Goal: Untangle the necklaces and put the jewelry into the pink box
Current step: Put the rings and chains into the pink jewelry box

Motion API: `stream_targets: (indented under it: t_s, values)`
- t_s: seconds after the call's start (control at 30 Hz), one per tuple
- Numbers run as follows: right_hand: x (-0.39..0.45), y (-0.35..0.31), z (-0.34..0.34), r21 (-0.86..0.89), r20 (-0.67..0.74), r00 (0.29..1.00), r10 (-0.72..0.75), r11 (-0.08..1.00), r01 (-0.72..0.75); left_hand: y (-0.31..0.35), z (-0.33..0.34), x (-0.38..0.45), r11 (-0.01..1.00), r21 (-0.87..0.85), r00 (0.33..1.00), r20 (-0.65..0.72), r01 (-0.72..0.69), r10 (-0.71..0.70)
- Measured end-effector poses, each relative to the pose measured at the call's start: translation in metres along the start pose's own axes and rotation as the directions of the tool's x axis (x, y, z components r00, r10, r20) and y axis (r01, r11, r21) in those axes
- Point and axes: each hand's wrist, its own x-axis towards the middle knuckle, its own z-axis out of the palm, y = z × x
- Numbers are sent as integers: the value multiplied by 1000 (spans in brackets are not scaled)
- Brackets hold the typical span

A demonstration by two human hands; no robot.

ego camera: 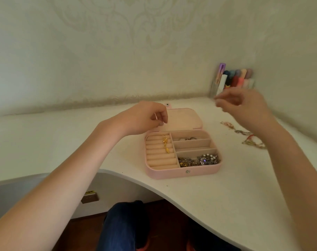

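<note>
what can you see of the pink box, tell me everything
The pink box sits open on the white desk, its lid folded back flat with a snap tab. Its shell looks like pink leatherette, its lining beige velvet. Ring rolls on the left hold a gold pendant; of three right compartments, the far one holds rings, the near one tangled chains. The left hand hovers above it.

Left hand point(145, 117): forearm extended forward, wrist bent, fingers curled down, thumb and index fingertips pinched together. Right hand point(244, 104): raised higher, motion-blurred, fingers point(221, 102) loosely curled and pointing left, thumb close beneath them; closure unclear. Hands well apart.
</note>
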Motion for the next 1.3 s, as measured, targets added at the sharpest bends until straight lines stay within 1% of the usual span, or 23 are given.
stream_targets:
  t_s: [0.1,0.17,0.23,0.33,0.4,0.57,0.73,0.9,0.97,1.07,1.17,1.23,1.3]
  values:
    - [-10,37,-36,-221,-104,981,165,958,-184,10,7,5,998,-31,996,-65,-57,54]
    - [-19,60,-52,-302,-105,959,263,911,-283,20,17,12,994,-40,993,-67,-99,97]
    - [-28,78,-58,-301,-33,939,342,893,-336,31,28,19,992,-33,991,-57,-125,123]
    - [-43,88,-56,-205,82,913,399,903,-376,45,44,28,987,-20,987,-33,-159,158]
    - [-49,91,-52,-192,85,925,371,917,-350,52,52,33,981,-38,982,-23,-189,188]
    - [-49,89,-43,-301,16,967,252,924,-236,75,67,47,975,-20,975,-14,-222,222]
    - [-52,90,-42,-372,55,985,165,919,-133,96,82,63,967,5,967,8,-256,256]
    - [-45,94,-37,-291,-18,991,132,947,-132,110,95,74,969,81,972,32,-233,231]
    - [-37,92,-27,-346,-39,989,142,927,-147,111,97,74,973,99,978,34,-210,207]
    - [-23,85,-8,-489,16,988,155,863,-127,107,92,71,979,122,986,29,-166,164]
    - [-10,79,2,-550,9,985,172,824,-139,97,82,65,983,126,991,-2,-135,137]
    - [-7,78,4,-542,-15,983,183,825,-162,90,75,61,988,108,993,-29,-111,114]
    - [-6,77,6,-490,-3,978,208,852,-183,84,70,56,993,87,994,-66,-83,89]
